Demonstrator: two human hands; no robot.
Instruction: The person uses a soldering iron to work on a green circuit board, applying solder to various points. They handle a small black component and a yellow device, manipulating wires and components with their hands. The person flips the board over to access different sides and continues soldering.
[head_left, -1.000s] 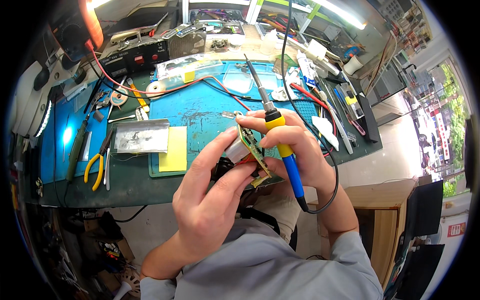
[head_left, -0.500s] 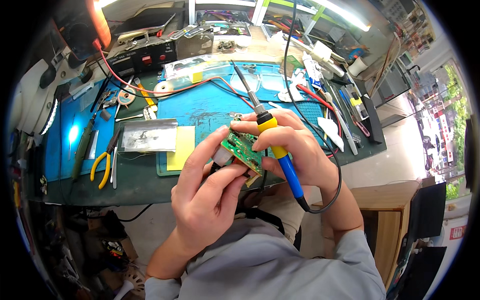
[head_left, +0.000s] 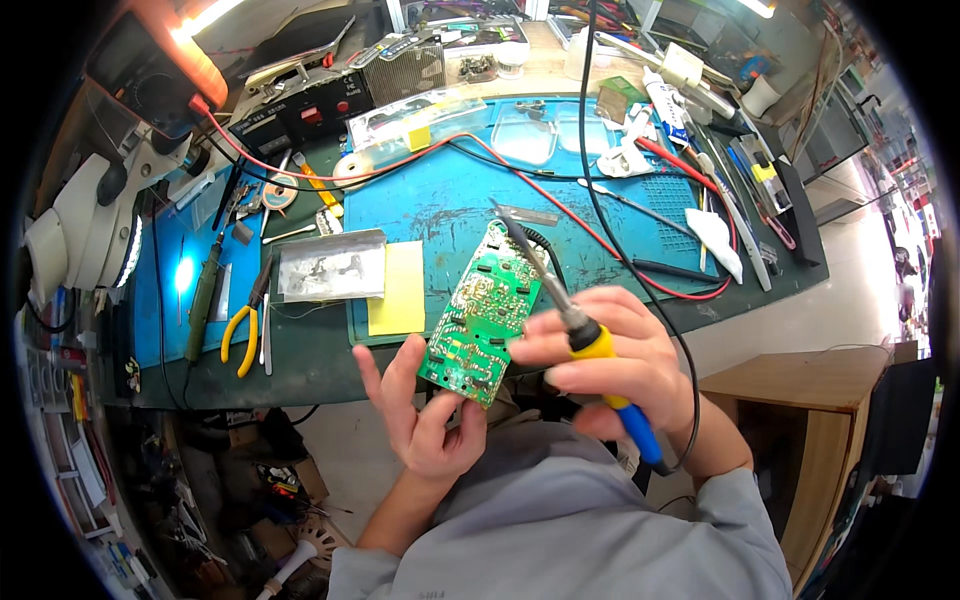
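Observation:
A long green circuit board [head_left: 483, 318] is tilted up over the bench's near edge, its soldered face toward me. My left hand [head_left: 428, 432] pinches its lower end between thumb and fingers. My right hand [head_left: 640, 350], slightly blurred, is wrapped round a soldering iron [head_left: 638, 432] with a yellow and blue handle. The iron's dark tip points up and left, crossing in front of the board's upper end; I cannot tell whether it touches. Fingertips of the right hand are close to the board's right edge. A coiled black cable shows behind the board's top.
Beneath lies a blue work mat [head_left: 420, 215]. To the left are a yellow pad [head_left: 397, 290], a metal tray [head_left: 332, 268] and yellow-handled pliers [head_left: 240, 335]. Red test leads cross the mat. Tweezers, a tube [head_left: 664, 105] and a white nozzle bottle [head_left: 714, 243] lie right.
The board has turned from edge-on to show its soldered face and stands more upright. My right hand and the iron have moved right and down, and the left hand has shifted lower.

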